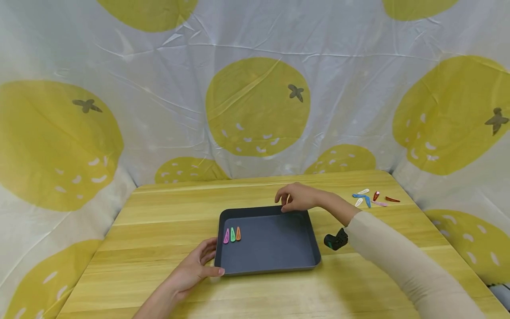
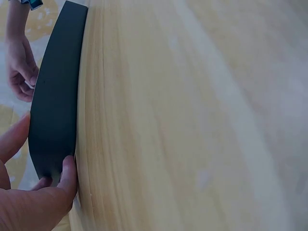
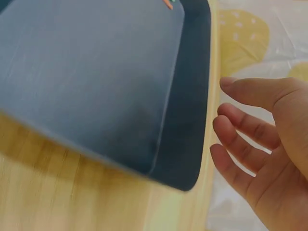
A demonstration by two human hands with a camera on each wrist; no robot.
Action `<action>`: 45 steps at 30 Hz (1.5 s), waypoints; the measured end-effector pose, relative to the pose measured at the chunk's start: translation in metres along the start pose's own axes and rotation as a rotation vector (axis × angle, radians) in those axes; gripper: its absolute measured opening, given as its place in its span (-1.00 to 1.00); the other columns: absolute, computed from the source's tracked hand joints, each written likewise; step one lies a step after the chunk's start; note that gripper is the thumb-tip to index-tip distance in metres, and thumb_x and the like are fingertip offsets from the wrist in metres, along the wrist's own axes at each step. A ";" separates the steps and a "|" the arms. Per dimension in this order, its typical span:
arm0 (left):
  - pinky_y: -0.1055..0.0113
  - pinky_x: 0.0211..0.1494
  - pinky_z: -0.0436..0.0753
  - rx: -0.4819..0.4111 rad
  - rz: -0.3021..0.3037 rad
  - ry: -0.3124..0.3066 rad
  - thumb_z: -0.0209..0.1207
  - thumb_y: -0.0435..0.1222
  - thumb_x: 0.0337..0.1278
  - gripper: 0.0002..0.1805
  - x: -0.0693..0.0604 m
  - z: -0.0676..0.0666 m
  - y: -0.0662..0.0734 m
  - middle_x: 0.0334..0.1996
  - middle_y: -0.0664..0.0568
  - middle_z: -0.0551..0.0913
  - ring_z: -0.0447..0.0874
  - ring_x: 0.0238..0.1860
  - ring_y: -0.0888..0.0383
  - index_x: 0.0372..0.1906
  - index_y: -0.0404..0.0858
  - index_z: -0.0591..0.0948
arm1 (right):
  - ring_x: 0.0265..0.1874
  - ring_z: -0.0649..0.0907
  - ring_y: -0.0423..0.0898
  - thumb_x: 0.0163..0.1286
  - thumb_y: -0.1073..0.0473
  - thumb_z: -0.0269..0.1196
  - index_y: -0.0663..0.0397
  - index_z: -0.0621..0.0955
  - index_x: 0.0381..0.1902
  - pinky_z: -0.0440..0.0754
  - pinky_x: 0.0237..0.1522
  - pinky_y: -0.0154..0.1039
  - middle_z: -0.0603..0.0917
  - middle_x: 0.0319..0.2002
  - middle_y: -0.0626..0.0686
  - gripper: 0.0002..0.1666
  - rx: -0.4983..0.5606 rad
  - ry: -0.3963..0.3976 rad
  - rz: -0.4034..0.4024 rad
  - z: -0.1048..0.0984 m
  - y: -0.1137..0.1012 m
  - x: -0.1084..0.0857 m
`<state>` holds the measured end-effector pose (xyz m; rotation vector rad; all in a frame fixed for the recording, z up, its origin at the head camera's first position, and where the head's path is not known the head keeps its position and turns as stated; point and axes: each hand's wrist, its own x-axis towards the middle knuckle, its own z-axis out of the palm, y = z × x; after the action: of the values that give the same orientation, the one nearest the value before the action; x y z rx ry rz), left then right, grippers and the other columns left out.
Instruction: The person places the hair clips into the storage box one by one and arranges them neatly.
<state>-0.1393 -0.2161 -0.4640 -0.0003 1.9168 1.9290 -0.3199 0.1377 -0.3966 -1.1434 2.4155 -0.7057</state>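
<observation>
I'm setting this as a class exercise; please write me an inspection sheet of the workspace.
Surface: wood-grained table.
Job's things: dark grey tray holding three hair clips, pink, green and orange; loose clips lie at the table's far right.
Clutter: small black object right of the tray, identity unclear.
Hands: left hand grips the tray's near left corner; right hand is near its far rim, holding nothing visible.
Cables: nothing seen.
Surroundings: pale fabric with yellow fruit print.

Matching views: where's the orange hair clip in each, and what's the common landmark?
Head: orange hair clip low, just left of centre, rightmost of three in the dark tray.
Left wrist: not in it; the dark tray shows its outer side, at left.
Right wrist: orange hair clip at the top edge, partly cut off.
Shared landmark: the dark tray.
</observation>
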 end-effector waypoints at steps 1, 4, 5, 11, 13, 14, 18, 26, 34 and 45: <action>0.18 0.27 0.52 -0.002 0.001 -0.001 0.43 -0.58 0.03 0.06 0.000 0.000 0.000 0.54 -0.36 0.12 0.09 0.50 -0.32 0.58 -0.42 0.07 | -0.10 0.74 0.03 0.47 0.25 0.33 0.23 0.64 0.16 0.69 -0.10 -0.16 0.68 -0.18 -0.04 -0.65 0.010 0.006 0.003 -0.001 0.003 -0.002; 0.18 0.27 0.52 -0.006 0.003 -0.005 0.44 -0.57 0.03 0.06 0.001 0.000 0.001 0.54 -0.36 0.12 0.09 0.50 -0.32 0.58 -0.42 0.07 | -0.10 0.74 0.02 0.48 0.23 0.33 0.27 0.64 0.17 0.69 -0.09 -0.16 0.68 -0.18 -0.04 -0.63 0.049 0.026 0.012 -0.003 0.013 -0.008; 0.18 0.27 0.52 -0.006 0.003 -0.007 0.44 -0.57 0.03 0.06 0.001 0.000 0.001 0.55 -0.36 0.12 0.09 0.51 -0.32 0.58 -0.42 0.07 | -0.09 0.74 0.02 0.48 0.22 0.33 0.27 0.63 0.17 0.69 -0.09 -0.15 0.68 -0.18 -0.03 -0.63 0.069 0.030 0.016 -0.004 0.016 -0.011; 0.17 0.29 0.52 -0.004 -0.001 0.001 0.45 -0.57 0.02 0.07 0.001 0.001 0.001 0.55 -0.37 0.11 0.08 0.51 -0.33 0.58 -0.42 0.08 | -0.05 0.73 0.04 0.49 0.19 0.33 0.29 0.62 0.19 0.68 -0.02 -0.03 0.68 -0.13 0.03 -0.60 0.195 0.060 0.068 -0.013 0.027 -0.030; 0.16 0.29 0.52 -0.007 -0.005 0.004 0.45 -0.57 0.01 0.07 0.001 0.001 0.001 0.55 -0.36 0.11 0.08 0.51 -0.32 0.58 -0.41 0.08 | -0.03 0.71 0.04 0.50 0.17 0.32 0.27 0.62 0.20 0.67 0.02 0.02 0.67 -0.10 0.04 -0.59 0.223 0.073 0.092 -0.016 0.031 -0.036; 0.16 0.29 0.52 -0.007 -0.007 0.007 0.45 -0.57 0.01 0.07 0.001 0.001 0.001 0.55 -0.36 0.12 0.08 0.51 -0.32 0.58 -0.41 0.09 | -0.02 0.71 0.03 0.51 0.16 0.32 0.24 0.62 0.20 0.66 0.03 0.04 0.67 -0.09 0.04 -0.60 0.231 0.081 0.107 -0.019 0.034 -0.040; 0.15 0.29 0.52 -0.008 -0.012 0.008 0.45 -0.57 0.01 0.06 0.001 0.000 0.000 0.55 -0.35 0.12 0.08 0.51 -0.33 0.58 -0.40 0.09 | 0.02 0.68 0.06 0.52 0.13 0.31 0.17 0.61 0.23 0.62 0.06 0.14 0.66 -0.04 0.08 -0.59 0.244 0.119 0.159 -0.028 0.046 -0.055; 0.18 0.28 0.53 -0.013 -0.019 0.014 0.45 -0.58 0.01 0.06 0.002 0.000 0.000 0.56 -0.36 0.11 0.08 0.51 -0.31 0.58 -0.41 0.09 | 0.10 0.63 0.22 0.54 0.09 0.28 0.22 0.54 0.31 0.56 0.15 0.24 0.62 0.11 0.23 -0.50 0.286 0.188 0.270 -0.044 0.069 -0.087; 0.20 0.27 0.53 -0.019 -0.015 0.011 0.43 -0.60 0.01 0.06 0.002 0.000 0.001 0.55 -0.37 0.10 0.07 0.52 -0.32 0.58 -0.42 0.08 | 0.12 0.59 0.35 0.59 0.14 0.21 0.33 0.48 0.35 0.58 0.15 0.23 0.60 0.12 0.27 -0.49 0.302 0.276 0.318 -0.053 0.093 -0.121; 0.18 0.29 0.51 -0.016 -0.022 0.010 0.43 -0.60 0.02 0.06 0.001 0.001 0.003 0.56 -0.36 0.09 0.06 0.52 -0.32 0.58 -0.42 0.07 | -0.03 0.64 0.34 0.62 0.12 0.17 0.41 0.49 0.30 0.67 -0.06 0.15 0.61 0.13 0.33 -0.50 0.250 0.478 0.401 -0.049 0.136 -0.173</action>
<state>-0.1406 -0.2143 -0.4615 -0.0358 1.8999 1.9342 -0.3241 0.3626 -0.4157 -0.3989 2.7101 -1.2014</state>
